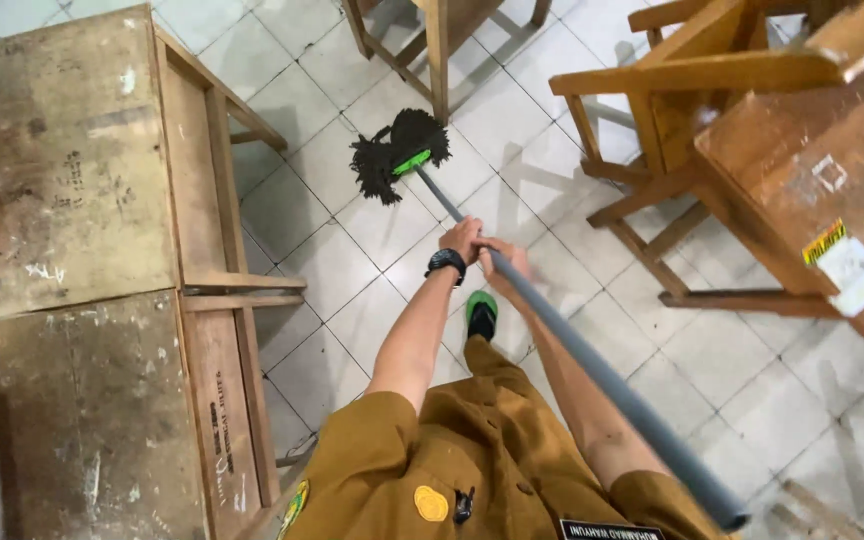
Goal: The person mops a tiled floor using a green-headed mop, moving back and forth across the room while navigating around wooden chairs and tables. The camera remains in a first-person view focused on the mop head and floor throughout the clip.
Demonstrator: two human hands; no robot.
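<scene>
A dark string mop head (pixel 397 152) with a bright green clamp rests on the pale tiled floor (pixel 372 300), spread out flat ahead of the person's feet. From the mop head a long grey pole (pixel 592 370) runs back and up toward the camera, its far end near the lower right of the view.

Both hands close around the pole, a short way back from the mop head. The left hand (pixel 464 238), with a black watch on its wrist, wraps the pole nearest the mop head. The right hand (pixel 505 258) touches it, just behind on the pole. Each grip is shut tight around the pole, arms stretched forward.

The step in hand looks like a forward push of a mopping stroke, with the mop head at or near full reach. The next move likely calls for a steady draw back or sideways, with both grips kept firm and the strands pressed flat to the tiles.

Left of the mop head stand worn wooden counters (pixel 62 160). Right of the mop head stand wooden chairs (pixel 692 110). Behind the mop head, a green-and-black shoe (pixel 481 312) shows below the hands, and a brown uniform shirt (pixel 472 460) fills the bottom.
</scene>
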